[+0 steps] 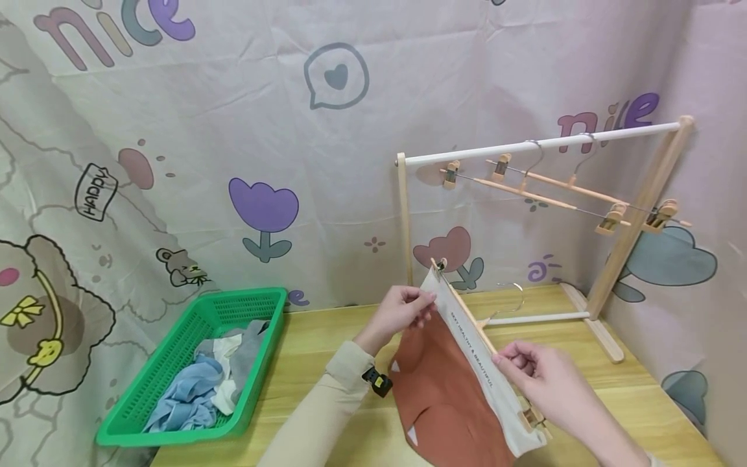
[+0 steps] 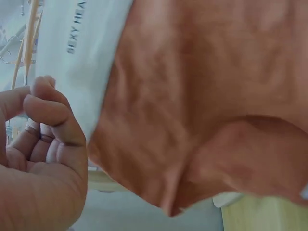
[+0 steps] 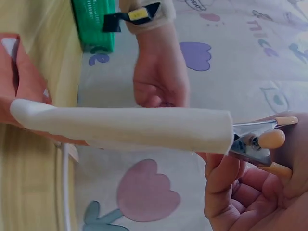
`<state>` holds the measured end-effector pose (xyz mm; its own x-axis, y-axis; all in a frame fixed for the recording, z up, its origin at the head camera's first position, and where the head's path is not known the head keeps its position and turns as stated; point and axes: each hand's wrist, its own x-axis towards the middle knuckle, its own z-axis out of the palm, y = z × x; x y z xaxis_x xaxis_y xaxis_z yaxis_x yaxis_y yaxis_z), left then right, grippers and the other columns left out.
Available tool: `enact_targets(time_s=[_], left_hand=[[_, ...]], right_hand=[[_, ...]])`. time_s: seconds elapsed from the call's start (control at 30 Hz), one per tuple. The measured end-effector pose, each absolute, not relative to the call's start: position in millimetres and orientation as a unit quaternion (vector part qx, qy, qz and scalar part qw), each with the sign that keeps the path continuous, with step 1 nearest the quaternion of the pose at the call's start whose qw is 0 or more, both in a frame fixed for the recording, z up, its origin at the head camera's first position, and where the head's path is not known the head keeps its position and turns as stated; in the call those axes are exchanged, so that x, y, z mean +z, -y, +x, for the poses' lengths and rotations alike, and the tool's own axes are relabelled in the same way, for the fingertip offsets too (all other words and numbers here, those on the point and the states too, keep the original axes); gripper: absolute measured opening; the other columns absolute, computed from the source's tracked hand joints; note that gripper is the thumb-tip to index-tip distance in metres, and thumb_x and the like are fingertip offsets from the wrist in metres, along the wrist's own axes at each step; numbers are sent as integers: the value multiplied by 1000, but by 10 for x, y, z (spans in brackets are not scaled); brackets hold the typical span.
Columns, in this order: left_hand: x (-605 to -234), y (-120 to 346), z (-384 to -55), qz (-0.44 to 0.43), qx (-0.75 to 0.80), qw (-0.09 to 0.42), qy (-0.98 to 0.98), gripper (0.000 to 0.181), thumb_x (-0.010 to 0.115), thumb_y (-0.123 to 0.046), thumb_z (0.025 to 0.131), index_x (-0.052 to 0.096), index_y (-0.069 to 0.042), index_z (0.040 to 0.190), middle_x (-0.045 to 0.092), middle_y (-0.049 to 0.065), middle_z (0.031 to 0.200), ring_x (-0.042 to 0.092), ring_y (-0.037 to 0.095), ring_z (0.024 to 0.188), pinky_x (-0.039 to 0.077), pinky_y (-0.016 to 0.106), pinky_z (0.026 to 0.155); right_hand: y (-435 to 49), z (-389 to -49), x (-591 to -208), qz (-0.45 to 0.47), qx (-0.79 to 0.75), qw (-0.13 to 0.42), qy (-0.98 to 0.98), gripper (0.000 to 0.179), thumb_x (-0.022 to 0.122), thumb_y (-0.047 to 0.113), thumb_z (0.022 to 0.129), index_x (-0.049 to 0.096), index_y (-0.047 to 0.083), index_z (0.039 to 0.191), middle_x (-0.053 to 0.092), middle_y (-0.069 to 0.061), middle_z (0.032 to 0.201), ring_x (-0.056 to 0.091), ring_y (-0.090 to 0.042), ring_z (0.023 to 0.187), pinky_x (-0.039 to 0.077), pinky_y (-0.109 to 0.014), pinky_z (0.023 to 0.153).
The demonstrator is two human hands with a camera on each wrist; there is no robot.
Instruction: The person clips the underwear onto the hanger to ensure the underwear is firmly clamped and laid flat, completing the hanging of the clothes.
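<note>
Rust-orange underpants [image 1: 449, 383] with a white printed waistband [image 1: 467, 340] hang from a clip hanger [image 1: 481, 334]. Both ends of the waistband sit at clips; the near metal clip [image 3: 252, 142] is plain in the right wrist view. My left hand [image 1: 403, 314] has its thumb and forefinger at the waistband's edge, close to the far clip, and appears to pinch it; the contact is partly hidden. With thumb and curled fingers, my right hand [image 1: 539, 370] grips the hanger's bar between hook and near clip. The hanger's hook [image 1: 519, 295] points right.
On the left, a green basket [image 1: 262, 363] contains crumpled blue, white and grey clothes [image 1: 189, 389]. A small wooden rack with a white rail [image 1: 484, 152] stands at the back right, carrying two clip hangers [image 1: 519, 191]. A printed curtain [image 1: 362, 162] closes off the back of the wooden table [image 1: 327, 337].
</note>
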<state>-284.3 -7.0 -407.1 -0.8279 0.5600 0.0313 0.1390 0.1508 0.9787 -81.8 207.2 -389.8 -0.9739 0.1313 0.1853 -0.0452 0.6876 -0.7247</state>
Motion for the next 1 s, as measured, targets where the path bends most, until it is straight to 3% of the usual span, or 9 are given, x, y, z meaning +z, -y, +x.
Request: enact_targets(time_s=[0.43, 0.67, 0.83, 1.0], left_hand=[[-4333, 273, -2824, 271, 573, 191, -750, 39, 67, -22, 108, 68, 16, 101, 62, 2, 68, 53, 9, 53, 42, 23, 50], [-4519, 357, -2795, 274, 546, 204, -765, 26, 67, -17, 106, 72, 8, 98, 66, -1, 74, 58, 11, 58, 43, 21, 50], [-4683, 431, -2775, 266, 528, 204, -780, 27, 68, -17, 105, 71, 10, 100, 66, -1, 75, 58, 13, 61, 44, 23, 53], [-4837, 514, -2735, 259, 516, 212, -788, 27, 69, -15, 105, 70, 12, 100, 69, 12, 79, 57, 14, 62, 47, 27, 56]], right_hand=[[-2386, -959, -3363, 11, 268, 180, 946, 15, 76, 28, 101, 77, 20, 88, 68, 11, 73, 54, 2, 62, 44, -23, 61], [-2536, -1077, -3119, 24, 232, 183, 955, 18, 75, 30, 101, 78, 17, 88, 68, 11, 71, 53, -2, 58, 42, -25, 59], [-2598, -1158, -2963, 22, 224, 161, 961, 21, 72, 32, 103, 79, 14, 94, 69, 9, 73, 53, -6, 58, 42, -26, 59], [-2634, -1235, -2785, 27, 202, 162, 966, 22, 71, 31, 104, 79, 14, 93, 69, 8, 74, 54, -8, 62, 41, -27, 60]])
